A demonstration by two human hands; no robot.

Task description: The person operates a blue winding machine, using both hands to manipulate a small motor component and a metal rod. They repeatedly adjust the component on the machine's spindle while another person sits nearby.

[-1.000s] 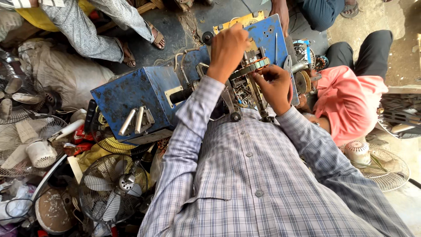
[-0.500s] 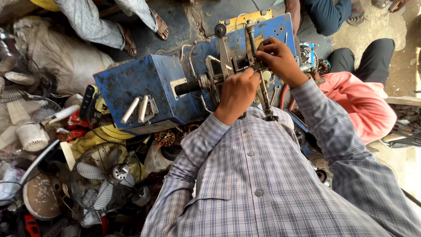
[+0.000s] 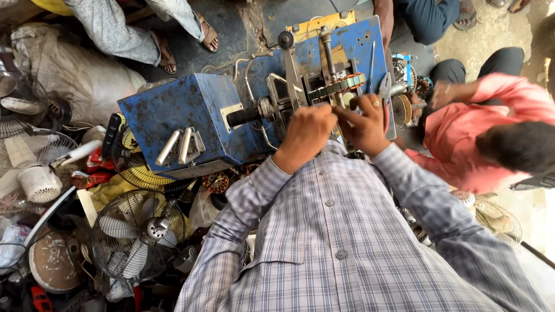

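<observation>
Head view.

Item: blue machine (image 3: pixel 191 121), a worn metal box with a flat plate at its right end, standing among scrap. Bolted gear, a black crank handle (image 3: pixel 243 117) and upright rods sit on the plate.

Item: stator (image 3: pixel 338 86), a ring of stacked laminations with copper-coloured windings, mounted near the plate's top right corner, just above both hands.

Left hand (image 3: pixel 305 132): curled narrow, knuckles up, at the plate's lower edge just beside the stator; what it grips is hidden, so I cannot tell.

Right hand (image 3: pixel 365 120): fingers pinched close, ring on one finger, touching the left hand's fingertips; it may pinch a wire, too fine to see.

Progress, as judged: the stator is already seated on the machine and shows windings; the hands work at its lower side, so the job looks under way, not finished. How much remains cannot be read.

Around: table fans (image 3: pixel 139 231) and fan parts at lower left; a person in a pink shirt (image 3: pixel 491 127) at right; sandalled feet (image 3: pixel 205 32) at top.
</observation>
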